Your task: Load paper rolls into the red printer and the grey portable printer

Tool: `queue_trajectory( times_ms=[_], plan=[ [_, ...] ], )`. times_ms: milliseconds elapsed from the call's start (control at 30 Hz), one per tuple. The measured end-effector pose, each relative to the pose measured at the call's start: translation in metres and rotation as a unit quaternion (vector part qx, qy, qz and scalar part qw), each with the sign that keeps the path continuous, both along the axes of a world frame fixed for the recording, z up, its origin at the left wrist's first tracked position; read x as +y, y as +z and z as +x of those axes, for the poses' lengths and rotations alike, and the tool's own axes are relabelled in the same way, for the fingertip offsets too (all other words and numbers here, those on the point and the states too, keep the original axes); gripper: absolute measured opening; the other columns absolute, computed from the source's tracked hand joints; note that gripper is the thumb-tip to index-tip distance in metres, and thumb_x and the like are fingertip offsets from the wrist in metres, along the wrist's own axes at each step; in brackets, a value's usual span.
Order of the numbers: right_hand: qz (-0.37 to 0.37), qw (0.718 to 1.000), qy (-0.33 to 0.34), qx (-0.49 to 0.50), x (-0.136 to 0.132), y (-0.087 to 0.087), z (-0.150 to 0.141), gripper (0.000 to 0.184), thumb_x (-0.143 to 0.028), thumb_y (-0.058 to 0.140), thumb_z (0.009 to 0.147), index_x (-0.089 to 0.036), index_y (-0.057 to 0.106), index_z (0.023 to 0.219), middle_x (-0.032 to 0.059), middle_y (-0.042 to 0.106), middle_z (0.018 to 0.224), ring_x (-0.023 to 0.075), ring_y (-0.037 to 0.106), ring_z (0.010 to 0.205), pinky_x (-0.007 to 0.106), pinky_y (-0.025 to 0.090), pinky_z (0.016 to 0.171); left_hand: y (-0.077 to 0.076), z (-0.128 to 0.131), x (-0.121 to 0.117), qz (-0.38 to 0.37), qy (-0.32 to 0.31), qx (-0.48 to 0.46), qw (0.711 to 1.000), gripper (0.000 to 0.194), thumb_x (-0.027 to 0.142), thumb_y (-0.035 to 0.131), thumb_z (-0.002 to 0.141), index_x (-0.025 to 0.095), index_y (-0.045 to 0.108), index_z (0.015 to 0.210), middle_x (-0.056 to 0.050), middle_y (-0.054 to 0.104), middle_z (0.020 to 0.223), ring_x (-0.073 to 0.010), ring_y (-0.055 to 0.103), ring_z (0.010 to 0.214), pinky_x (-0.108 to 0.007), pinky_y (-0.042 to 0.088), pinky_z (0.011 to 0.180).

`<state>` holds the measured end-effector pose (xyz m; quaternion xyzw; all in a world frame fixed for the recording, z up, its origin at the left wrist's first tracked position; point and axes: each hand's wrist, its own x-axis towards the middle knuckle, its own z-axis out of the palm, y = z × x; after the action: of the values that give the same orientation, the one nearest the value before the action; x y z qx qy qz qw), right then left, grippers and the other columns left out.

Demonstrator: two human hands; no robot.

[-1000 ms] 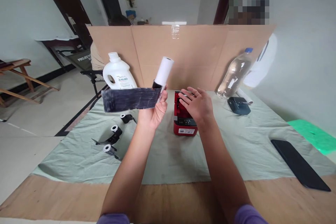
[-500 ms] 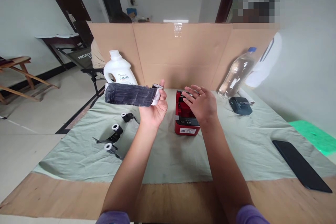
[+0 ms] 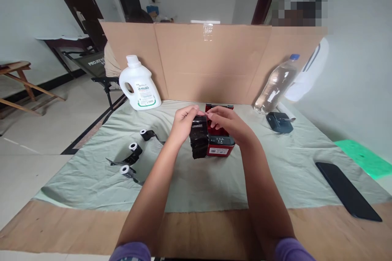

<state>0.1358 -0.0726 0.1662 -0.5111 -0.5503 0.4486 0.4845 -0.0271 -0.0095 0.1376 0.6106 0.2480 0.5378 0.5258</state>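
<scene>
My left hand (image 3: 183,124) is closed around the top of a paper roll whose loose strip is black (image 3: 199,136); the strip curves down toward the cloth. My right hand (image 3: 229,124) has its fingers bent, with thumb and fingertips pinched at the roll's upper right edge, next to the left fingertips. Directly behind and below the right hand sits a small red and black printer (image 3: 219,151) with a white label on its front; its inside is red. The roll partly covers the printer's left side, and the fingers hide much of the roll's core.
Several small rolls with dark strips (image 3: 134,147) lie on the green cloth (image 3: 92,183) at left. A white detergent jug (image 3: 142,85) and a clear bottle (image 3: 277,83) lean against a cardboard screen (image 3: 211,61). At right are a dark small device (image 3: 279,122) and a black phone (image 3: 347,191).
My left hand has brought the roll right, to the printer's front left; its strip, stretched leftward before, now hangs down. My right hand has gone from spread fingers to a pinch at the roll.
</scene>
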Motion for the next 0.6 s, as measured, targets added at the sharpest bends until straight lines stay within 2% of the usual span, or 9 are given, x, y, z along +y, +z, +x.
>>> queue_trajectory(
  times_ms=[100,167,267,400,500,600],
  plan=[
    [-0.013,0.998,0.054,-0.037,-0.002,-0.001,0.002,0.036,-0.047,0.079,0.077,-0.021,0.068,0.099,-0.0016,0.06,0.075,0.0134,0.054,0.068,0.028,0.041,0.062,-0.002,0.003,0.0,0.114,0.04,0.077,0.99,0.039,0.046,0.054,0.094,0.018,0.065,0.07,-0.005,0.067,0.085,-0.019,0.062,0.087,-0.031,0.048,0.088],
    [0.002,0.997,0.066,-0.033,-0.001,-0.003,0.003,0.037,-0.047,0.08,0.074,-0.021,0.066,0.098,-0.003,0.058,0.074,0.0128,0.052,0.066,0.027,0.039,0.06,-0.002,0.006,-0.001,0.122,0.048,0.104,0.986,0.037,0.043,0.048,0.097,0.019,0.062,0.074,-0.004,0.064,0.085,-0.0187,0.06,0.088,-0.03,0.047,0.087],
    [0.009,0.998,0.061,-0.028,0.003,-0.008,0.009,0.036,-0.045,0.079,0.073,-0.021,0.065,0.095,-0.0043,0.057,0.071,0.0123,0.051,0.063,0.027,0.038,0.06,-0.006,0.012,-0.002,0.065,0.033,0.122,0.99,0.03,0.04,0.044,0.1,0.02,0.057,0.082,-0.002,0.061,0.086,-0.0164,0.058,0.085,-0.027,0.047,0.08],
    [-0.005,0.998,0.038,-0.059,0.012,-0.019,0.029,0.036,-0.043,0.079,0.07,-0.02,0.065,0.094,-0.0022,0.065,0.076,0.0138,0.055,0.064,0.028,0.038,0.06,-0.018,0.017,0.001,-0.091,-0.03,0.168,0.981,0.021,0.04,0.049,0.098,0.02,0.054,0.105,0.002,0.058,0.079,-0.0114,0.05,0.06,-0.023,0.039,0.056],
    [-0.039,0.989,0.033,-0.142,0.021,-0.033,0.047,0.028,-0.038,0.076,0.072,-0.019,0.066,0.09,-0.0009,0.067,0.075,0.0156,0.057,0.065,0.028,0.038,0.06,-0.025,0.014,0.003,-0.139,-0.095,0.277,0.946,0.044,0.042,0.063,0.09,0.019,0.05,0.124,0.003,0.062,0.07,-0.0125,0.049,0.055,-0.024,0.036,0.054],
    [-0.076,0.96,-0.036,-0.267,0.032,-0.05,0.06,0.017,-0.028,0.073,0.074,-0.02,0.066,0.087,0.001,0.07,0.078,0.0188,0.062,0.072,0.03,0.041,0.065,-0.026,0.007,0.003,-0.125,-0.124,0.34,0.924,0.057,0.047,0.064,0.086,0.017,0.049,0.132,-0.002,0.071,0.072,-0.0178,0.059,0.068,-0.027,0.038,0.06]
  ],
)
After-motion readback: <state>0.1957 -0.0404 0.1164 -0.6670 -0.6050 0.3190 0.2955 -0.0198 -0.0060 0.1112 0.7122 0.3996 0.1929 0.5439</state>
